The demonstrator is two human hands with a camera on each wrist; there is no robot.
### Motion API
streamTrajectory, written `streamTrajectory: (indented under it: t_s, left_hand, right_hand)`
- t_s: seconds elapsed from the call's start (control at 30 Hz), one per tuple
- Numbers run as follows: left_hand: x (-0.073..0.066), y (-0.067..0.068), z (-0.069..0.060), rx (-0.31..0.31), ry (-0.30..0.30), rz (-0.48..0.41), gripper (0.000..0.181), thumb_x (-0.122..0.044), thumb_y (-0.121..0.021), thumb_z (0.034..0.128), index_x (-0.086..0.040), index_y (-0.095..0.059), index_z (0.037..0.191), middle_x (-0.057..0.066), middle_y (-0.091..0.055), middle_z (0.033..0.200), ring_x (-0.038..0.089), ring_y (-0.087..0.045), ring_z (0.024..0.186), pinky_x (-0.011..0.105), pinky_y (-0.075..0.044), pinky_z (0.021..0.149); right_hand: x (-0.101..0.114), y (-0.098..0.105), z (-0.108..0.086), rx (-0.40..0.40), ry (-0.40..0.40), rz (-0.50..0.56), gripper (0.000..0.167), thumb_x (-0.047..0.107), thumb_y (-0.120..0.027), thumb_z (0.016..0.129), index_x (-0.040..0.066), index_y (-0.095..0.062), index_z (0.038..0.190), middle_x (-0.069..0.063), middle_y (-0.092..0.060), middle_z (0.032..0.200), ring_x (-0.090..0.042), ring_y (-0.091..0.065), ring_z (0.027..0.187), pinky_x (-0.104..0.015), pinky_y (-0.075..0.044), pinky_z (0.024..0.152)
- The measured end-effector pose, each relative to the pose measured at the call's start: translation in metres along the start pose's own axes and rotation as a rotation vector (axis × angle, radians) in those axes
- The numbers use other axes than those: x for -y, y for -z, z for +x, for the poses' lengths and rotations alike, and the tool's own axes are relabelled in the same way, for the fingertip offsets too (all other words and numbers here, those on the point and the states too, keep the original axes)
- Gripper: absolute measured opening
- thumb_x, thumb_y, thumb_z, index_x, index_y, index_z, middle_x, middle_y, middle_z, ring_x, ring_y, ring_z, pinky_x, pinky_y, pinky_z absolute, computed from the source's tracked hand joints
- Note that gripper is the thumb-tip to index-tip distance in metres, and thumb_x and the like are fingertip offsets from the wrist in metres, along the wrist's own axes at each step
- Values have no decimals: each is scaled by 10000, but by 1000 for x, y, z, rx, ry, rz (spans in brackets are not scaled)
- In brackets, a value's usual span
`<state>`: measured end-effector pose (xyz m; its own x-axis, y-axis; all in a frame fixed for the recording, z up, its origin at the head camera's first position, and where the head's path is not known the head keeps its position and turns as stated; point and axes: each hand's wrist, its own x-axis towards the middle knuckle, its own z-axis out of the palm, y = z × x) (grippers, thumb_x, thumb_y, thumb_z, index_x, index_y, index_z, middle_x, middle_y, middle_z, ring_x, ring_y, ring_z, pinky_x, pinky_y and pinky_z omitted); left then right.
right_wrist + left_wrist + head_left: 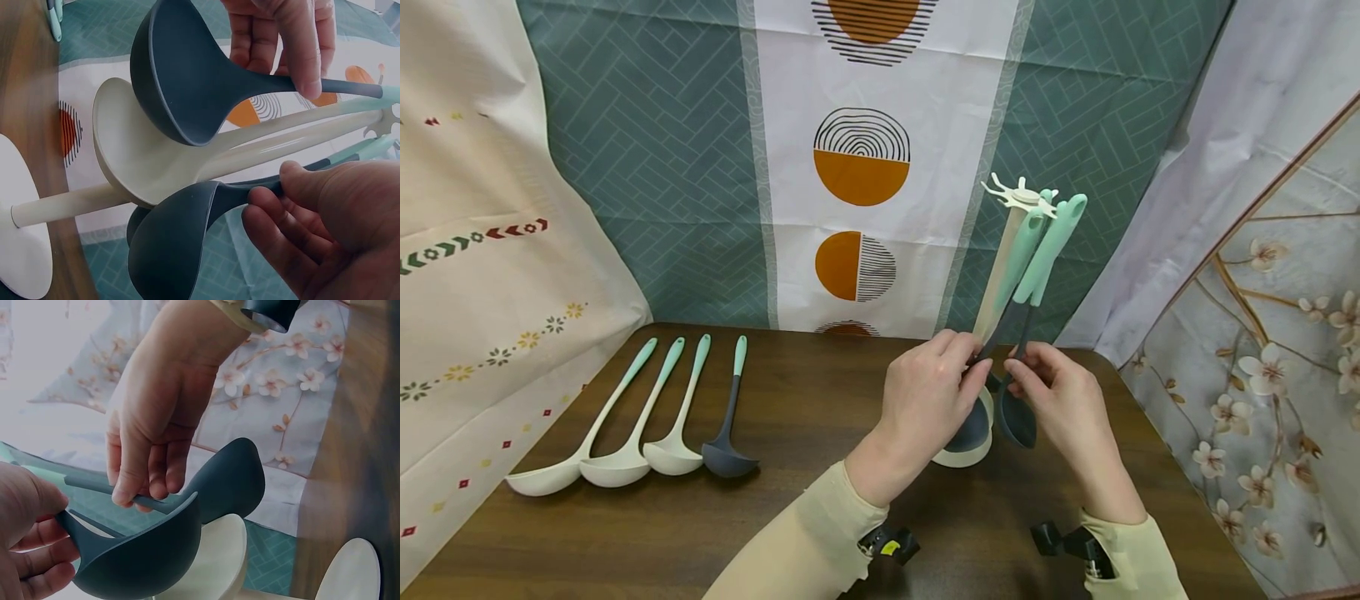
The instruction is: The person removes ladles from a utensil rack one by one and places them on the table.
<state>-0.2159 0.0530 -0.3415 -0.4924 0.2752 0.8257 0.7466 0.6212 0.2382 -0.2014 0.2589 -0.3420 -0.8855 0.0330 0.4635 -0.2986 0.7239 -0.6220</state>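
Observation:
My left hand (925,387) pinches the neck of a dark grey ladle (181,69) with a mint handle. Thumb and fingers of my right hand (1067,400) hold a second dark ladle (1018,421) by its shaft, just above the bowl. Both stand beside a cream utensil stand (1000,267), their mint handle ends close to its hooked top (1021,197); I cannot tell whether they hang on hooks. A cream ladle (137,144) is against the pole between my hands. Part of another dark bowl (135,220) shows behind the right-hand ladle.
On the brown table (820,517) at the left, three cream ladles (616,469) and a dark ladle (730,460) lie in a row with mint handles pointing away. Patterned cloth (662,167) hangs behind the table, and a flowered cloth (1262,417) borders the right side.

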Motion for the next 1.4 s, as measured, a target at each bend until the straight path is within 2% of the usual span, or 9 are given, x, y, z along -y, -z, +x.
streamTrajectory:
  t_s: [0.4, 0.8, 1.1, 1.4]
  left_hand:
    - [2, 12, -1, -19, 14, -15, 149, -227, -839, 1011, -116, -773, 1085, -4, -727, 924, 123, -667, 699, 240, -543, 607]
    - [11, 23, -6, -29, 25, 18, 161, -223, -860, 992, -118, -777, 1081, -1, -722, 919, 143, -675, 718, 272, -564, 622]
    - [15, 36, -9, -27, 50, 26, 159, -230, -848, 1003, -110, -779, 1081, 6, -752, 977, 154, -719, 762, 287, -596, 655]
    - [24, 51, -14, -66, 70, 26, 113, -191, -841, 1002, -109, -772, 1039, -1, -752, 951, 139, -716, 764, 298, -583, 623]
  right_hand:
    - [0, -1, 0, -10, 12, -7, 106, 218, -754, 1078, 127, -736, 1028, -2, -799, 900, -147, -767, 803, -210, -556, 744]
    - [-1, 0, 1, -24, 22, -28, 87, 213, -763, 1073, 129, -752, 1055, 17, -775, 855, -123, -750, 783, -180, -527, 763]
    - [-3, -2, 0, -25, 23, -33, 115, 228, -776, 1065, 122, -746, 1032, 8, -800, 893, -129, -752, 787, -207, -531, 768]
    - [-3, -2, 1, -24, 21, -24, 115, 225, -775, 1066, 116, -747, 1047, -6, -806, 910, -119, -755, 790, -169, -526, 751]
